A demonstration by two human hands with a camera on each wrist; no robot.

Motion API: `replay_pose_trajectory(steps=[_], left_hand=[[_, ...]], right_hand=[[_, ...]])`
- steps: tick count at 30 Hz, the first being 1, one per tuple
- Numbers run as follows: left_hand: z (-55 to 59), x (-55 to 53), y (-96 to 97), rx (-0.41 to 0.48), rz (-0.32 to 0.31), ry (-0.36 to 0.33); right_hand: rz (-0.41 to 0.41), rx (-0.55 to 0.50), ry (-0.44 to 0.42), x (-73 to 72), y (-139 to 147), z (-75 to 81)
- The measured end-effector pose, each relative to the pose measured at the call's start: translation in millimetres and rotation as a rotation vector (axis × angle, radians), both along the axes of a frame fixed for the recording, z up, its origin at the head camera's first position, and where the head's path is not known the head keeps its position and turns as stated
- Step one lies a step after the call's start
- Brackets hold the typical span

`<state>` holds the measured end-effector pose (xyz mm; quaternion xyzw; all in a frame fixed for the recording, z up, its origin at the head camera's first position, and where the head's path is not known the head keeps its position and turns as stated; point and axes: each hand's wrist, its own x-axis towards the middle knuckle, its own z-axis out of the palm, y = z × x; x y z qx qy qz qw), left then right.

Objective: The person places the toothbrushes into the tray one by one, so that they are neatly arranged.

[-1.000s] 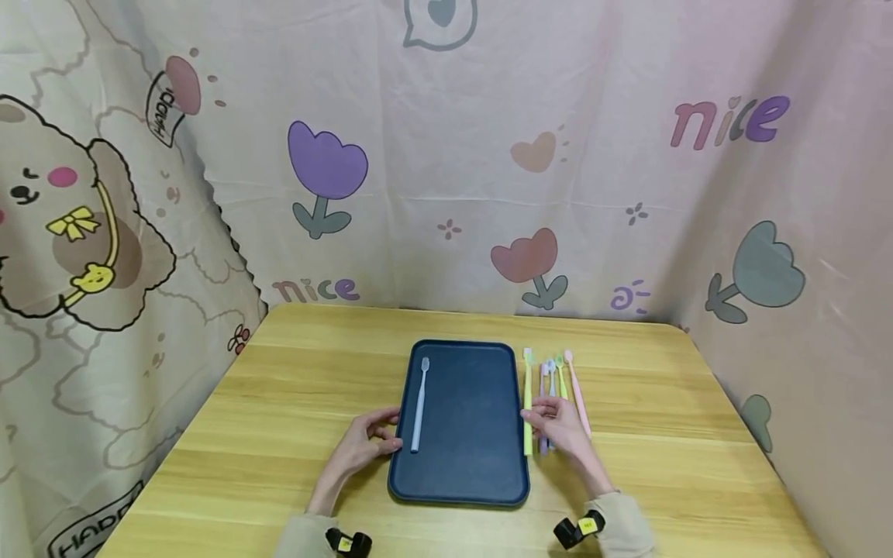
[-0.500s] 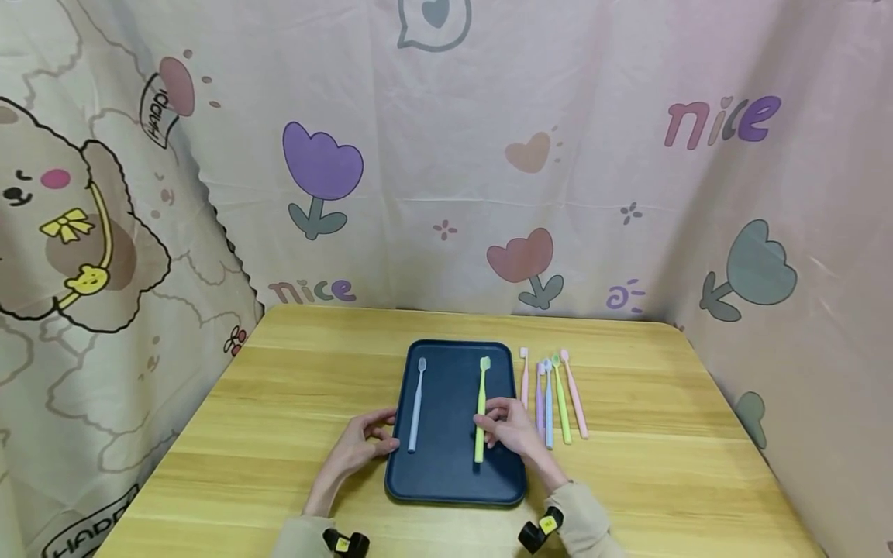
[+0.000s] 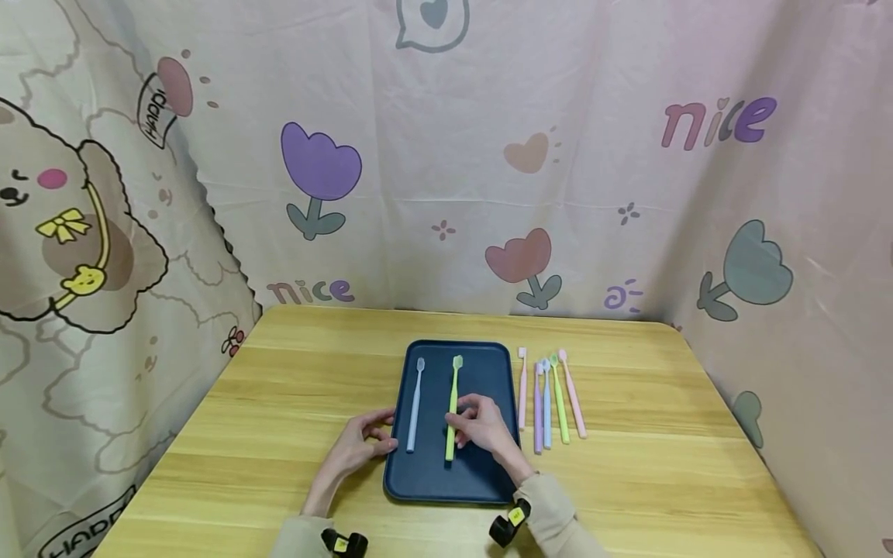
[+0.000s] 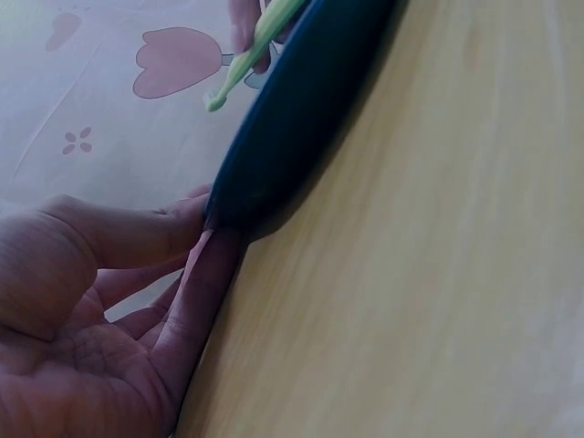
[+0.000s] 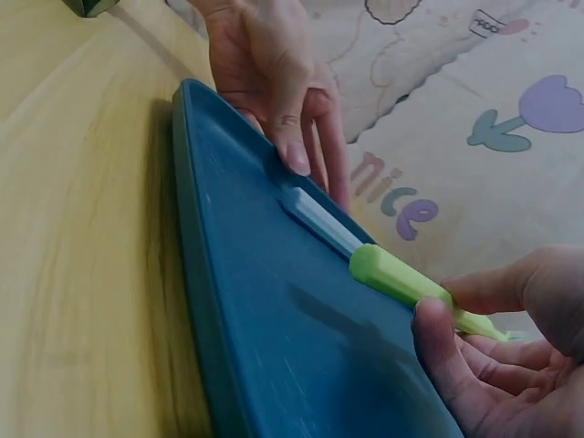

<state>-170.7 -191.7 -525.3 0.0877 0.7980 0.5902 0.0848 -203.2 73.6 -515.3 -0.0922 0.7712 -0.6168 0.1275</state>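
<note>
A dark blue rectangular tray [image 3: 432, 482] lies on the wooden table. My left hand [image 3: 357, 448] grips its left rim, thumb over the edge and a finger against the outer side, as the left wrist view shows. Between the thumb and fingers of my right hand [image 3: 484, 426] is a yellow-green toothbrush [image 5: 401, 276], pinched by its handle. It hovers over the middle of the tray, and its shadow falls on the tray floor in the right wrist view. A pale blue toothbrush [image 3: 415, 407] lies inside the tray along the left side, head pointing away.
Right of the tray, several toothbrushes lie side by side on the table: a pink one [image 3: 522, 391], a purple one [image 3: 538, 411], a blue one [image 3: 547, 407], a green one [image 3: 561, 403] and another pink one [image 3: 574, 395]. A printed curtain [image 3: 418, 155] hangs behind the table [image 3: 279, 387].
My right hand has carried the yellow-green toothbrush leftward, from beside the tray's right edge to above its middle. The pink toothbrush behind it is now uncovered. My left hand stays on the rim.
</note>
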Motion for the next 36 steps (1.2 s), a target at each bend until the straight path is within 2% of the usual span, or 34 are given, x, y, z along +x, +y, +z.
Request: replay_pose_trajectory(steps=[5, 20, 30, 36], left_hand=[[1.0, 0.1, -0.1, -0.003, 0.002, -0.007], [2.7, 0.2, 0.8, 0.007, -0.003, -0.015], [2.1, -1.0, 1.3, 0.012, 0.002, -0.016], [2.3, -0.1, 0.9, 0.015, 0.004, -0.022]], right_hand=[[0.012, 0.013, -0.003, -1.8, -11, -4.6], [-0.03, 0.129, 0.078, -7.5, -37, -9.4], [-0.101, 0.161, 0.132, -6.8, -44, -13.7], [-0.099, 0.174, 0.176, -6.5, -44, -16.0]])
